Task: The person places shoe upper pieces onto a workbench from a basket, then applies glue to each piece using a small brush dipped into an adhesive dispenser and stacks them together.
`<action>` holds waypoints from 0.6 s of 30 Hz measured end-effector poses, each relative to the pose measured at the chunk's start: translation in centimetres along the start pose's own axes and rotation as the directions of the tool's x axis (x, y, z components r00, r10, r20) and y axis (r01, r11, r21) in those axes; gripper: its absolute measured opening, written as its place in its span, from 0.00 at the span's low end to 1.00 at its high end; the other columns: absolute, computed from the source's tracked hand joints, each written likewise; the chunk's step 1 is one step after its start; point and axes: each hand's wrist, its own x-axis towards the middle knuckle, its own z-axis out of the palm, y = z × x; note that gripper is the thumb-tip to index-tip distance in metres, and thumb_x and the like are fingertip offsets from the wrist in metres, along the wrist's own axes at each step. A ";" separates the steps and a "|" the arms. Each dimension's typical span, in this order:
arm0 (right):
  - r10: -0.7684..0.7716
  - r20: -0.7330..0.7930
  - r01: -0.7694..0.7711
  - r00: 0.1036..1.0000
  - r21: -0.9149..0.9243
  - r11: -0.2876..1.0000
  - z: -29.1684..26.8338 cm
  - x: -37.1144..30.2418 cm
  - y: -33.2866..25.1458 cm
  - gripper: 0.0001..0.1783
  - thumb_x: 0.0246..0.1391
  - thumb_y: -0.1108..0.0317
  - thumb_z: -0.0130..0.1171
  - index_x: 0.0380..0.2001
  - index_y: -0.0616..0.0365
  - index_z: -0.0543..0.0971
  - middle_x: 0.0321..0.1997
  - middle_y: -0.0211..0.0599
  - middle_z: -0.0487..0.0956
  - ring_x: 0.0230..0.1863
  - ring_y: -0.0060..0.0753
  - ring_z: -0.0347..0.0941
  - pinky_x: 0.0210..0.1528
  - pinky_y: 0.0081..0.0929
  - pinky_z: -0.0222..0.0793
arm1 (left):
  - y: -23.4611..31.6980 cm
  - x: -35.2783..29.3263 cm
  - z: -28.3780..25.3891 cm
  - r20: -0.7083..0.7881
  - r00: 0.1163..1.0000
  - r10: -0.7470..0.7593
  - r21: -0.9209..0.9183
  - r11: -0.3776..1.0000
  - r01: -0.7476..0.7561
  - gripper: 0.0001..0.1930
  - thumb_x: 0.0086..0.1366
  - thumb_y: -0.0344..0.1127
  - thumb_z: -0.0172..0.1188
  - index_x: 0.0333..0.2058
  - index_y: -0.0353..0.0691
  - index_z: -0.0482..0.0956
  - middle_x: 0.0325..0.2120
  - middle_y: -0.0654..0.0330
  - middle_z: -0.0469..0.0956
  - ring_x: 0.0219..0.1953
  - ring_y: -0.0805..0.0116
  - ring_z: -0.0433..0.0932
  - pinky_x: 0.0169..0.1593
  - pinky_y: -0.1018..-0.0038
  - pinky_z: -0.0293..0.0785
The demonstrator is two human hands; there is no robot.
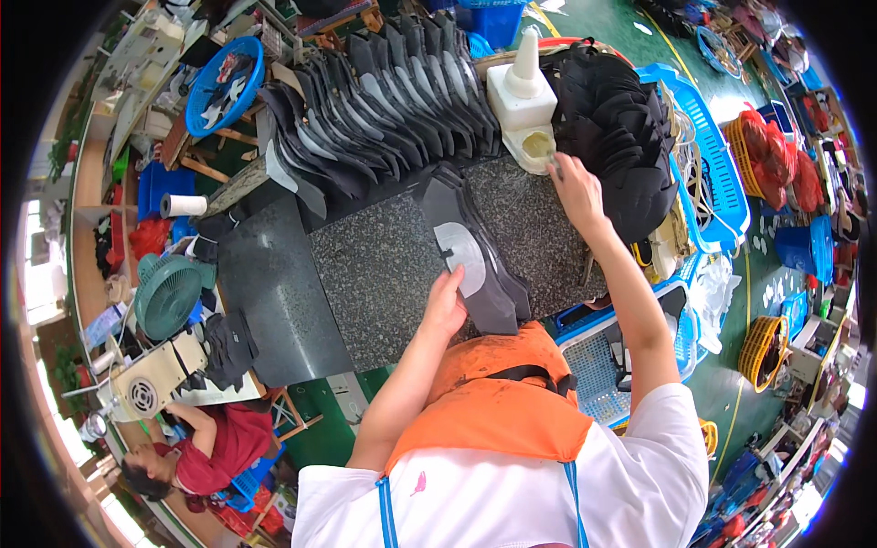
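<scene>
A short stack of dark grey curved cut pieces [498,294] lies on the speckled table top in front of me, with a light grey patch on the topmost one. My left hand [445,303] grips the stack's left edge, its thumb on top. Further right, my right hand [577,190] is at the open cup [537,146] of a white glue pot [523,99] with a cone-shaped top. Its fingers are pinched together at the cup's rim; whatever they hold is too small to make out.
Rows of overlapping grey pieces [393,100] fill the table's far side. Black pieces [612,128] are heaped right of the pot, beside a blue basket [708,173]. At left stand a green fan [167,294], a sewing machine [151,379] and a person in red [219,447].
</scene>
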 end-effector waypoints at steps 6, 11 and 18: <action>-0.092 0.383 -0.093 0.919 0.439 0.894 4.4 -2.1 -6.5 0.11 0.47 0.72 0.55 0.37 0.59 0.77 0.31 0.45 0.78 0.34 0.44 0.75 0.37 0.32 0.71 | -0.8 1.2 -0.9 0.006 1.000 -0.017 0.072 0.997 0.017 0.12 0.64 0.34 0.48 0.45 0.37 0.68 0.41 0.60 0.74 0.42 0.67 0.74 0.47 0.68 0.71; -0.081 0.518 -0.172 0.852 0.422 0.890 3.7 -3.6 -4.8 0.13 0.40 0.75 0.60 0.34 0.61 0.79 0.33 0.40 0.79 0.34 0.31 0.76 0.39 0.25 0.71 | -1.9 2.2 -2.7 -0.043 0.999 0.008 0.144 0.990 -0.002 0.10 0.65 0.33 0.47 0.43 0.38 0.70 0.39 0.61 0.75 0.41 0.69 0.74 0.45 0.70 0.71; -0.250 0.375 -0.043 0.893 0.623 0.781 0.2 -9.6 -1.5 0.12 0.37 0.76 0.60 0.31 0.57 0.81 0.26 0.39 0.80 0.29 0.33 0.77 0.36 0.27 0.71 | -2.4 3.1 -4.0 0.200 0.980 0.005 0.048 0.999 -0.015 0.10 0.65 0.33 0.47 0.43 0.37 0.69 0.42 0.60 0.74 0.44 0.68 0.74 0.49 0.70 0.70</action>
